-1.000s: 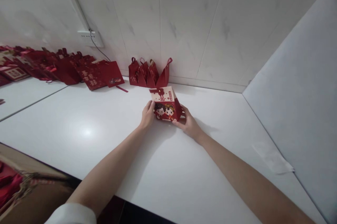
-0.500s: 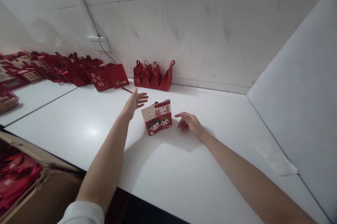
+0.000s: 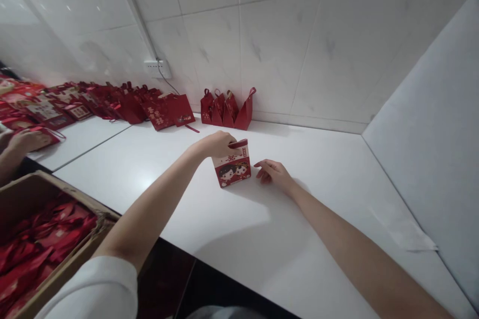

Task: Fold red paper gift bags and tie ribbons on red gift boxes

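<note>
A red and cream gift box with two cartoon faces stands upright on the white table. My left hand is over its top, fingers closed on the upper edge and covering part of the cream panel. Just right of the box, my right hand rests near the tabletop with curled fingers, apart from the box; nothing shows in it.
Several red boxes with ribbon loops stand against the tiled wall. More red bags line the back left. A cardboard carton of red pieces is at lower left. Another person's hand holds a red item.
My left hand has moved right from beside the box onto its top and closed there. My right hand has barely moved. The view has shifted left, showing another person's hands more fully.
</note>
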`<state>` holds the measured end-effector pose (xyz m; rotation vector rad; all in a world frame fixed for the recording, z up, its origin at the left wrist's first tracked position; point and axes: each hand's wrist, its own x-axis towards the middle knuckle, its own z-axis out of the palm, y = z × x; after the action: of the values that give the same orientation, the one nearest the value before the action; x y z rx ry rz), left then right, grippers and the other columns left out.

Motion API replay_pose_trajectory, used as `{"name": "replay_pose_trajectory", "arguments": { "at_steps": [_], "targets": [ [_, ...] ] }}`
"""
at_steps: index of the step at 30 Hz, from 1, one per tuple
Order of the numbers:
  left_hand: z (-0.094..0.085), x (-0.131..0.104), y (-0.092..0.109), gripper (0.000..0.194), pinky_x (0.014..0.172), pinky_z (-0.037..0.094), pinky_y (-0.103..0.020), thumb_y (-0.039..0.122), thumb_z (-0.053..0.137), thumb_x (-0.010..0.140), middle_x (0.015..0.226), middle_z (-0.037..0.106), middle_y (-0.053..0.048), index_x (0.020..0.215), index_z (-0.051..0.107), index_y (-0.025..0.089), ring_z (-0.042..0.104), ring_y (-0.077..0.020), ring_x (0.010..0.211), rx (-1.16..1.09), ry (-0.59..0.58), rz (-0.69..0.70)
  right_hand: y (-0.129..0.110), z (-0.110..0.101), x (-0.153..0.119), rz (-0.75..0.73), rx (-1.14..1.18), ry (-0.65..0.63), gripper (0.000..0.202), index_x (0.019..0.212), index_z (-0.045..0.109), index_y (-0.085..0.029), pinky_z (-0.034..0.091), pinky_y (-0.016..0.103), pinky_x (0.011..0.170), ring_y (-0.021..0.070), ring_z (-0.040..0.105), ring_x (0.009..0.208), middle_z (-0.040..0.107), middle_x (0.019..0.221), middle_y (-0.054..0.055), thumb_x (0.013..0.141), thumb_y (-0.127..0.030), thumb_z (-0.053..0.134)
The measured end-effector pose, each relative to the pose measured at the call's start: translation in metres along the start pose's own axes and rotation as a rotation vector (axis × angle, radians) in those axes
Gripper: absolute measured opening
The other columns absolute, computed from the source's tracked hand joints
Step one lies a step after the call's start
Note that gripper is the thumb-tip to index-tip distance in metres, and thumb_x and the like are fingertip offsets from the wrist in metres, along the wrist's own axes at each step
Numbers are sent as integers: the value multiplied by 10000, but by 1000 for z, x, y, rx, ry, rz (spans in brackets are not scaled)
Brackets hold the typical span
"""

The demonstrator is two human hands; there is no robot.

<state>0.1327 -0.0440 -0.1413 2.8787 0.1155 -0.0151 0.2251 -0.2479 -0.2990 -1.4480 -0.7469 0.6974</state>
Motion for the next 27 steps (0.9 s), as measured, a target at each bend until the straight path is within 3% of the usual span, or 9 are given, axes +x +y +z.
{"name": "replay_pose_trajectory", "arguments": {
  "at_steps": [2,5,10,14,20,27],
  "targets": [
    [-10,-8,0,315,549,295,-312,455,664,702,528,534,-37,537,548,213,417,-154,478,-12,-64,46,1,0,0,10,-4,-9,473,978,667,-186,450,249,532,127,613,560,685,748,45,876,-620,509],
    [-25,-23,-3,264,544,289,-295,422,612,750,544,534,-22,588,603,214,400,-137,487,-11,-62,121,1,0,0,12,-9,-23,468,979,668,-187,456,252,541,128,613,567,685,749,42,871,-615,516],
    [-37,-37,-19,247,558,347,-270,402,545,800,720,674,-34,807,730,238,548,-170,607,-94,-104,103,1,0,1,-8,-29,-35,446,962,671,-176,455,253,546,130,616,574,692,756,48,865,-590,537],
    [-31,-38,-29,309,570,365,-270,436,512,837,759,691,-44,875,751,245,571,-187,643,-174,-79,76,0,0,1,-15,-47,-34,431,954,668,-172,441,244,530,130,614,575,693,759,54,868,-573,539],
    [-18,-35,-21,322,622,401,-275,437,514,846,863,729,-43,933,764,254,607,-203,721,-221,68,66,0,0,2,-16,-61,-34,420,942,668,-172,438,237,523,125,611,571,690,742,48,863,-565,543],
    [-7,-33,-18,320,595,358,-285,415,505,858,710,686,-34,881,760,223,531,-172,609,-166,152,49,0,1,4,-8,-75,-39,391,939,669,-179,427,231,518,123,621,572,698,751,45,866,-544,549]
  ]
}}
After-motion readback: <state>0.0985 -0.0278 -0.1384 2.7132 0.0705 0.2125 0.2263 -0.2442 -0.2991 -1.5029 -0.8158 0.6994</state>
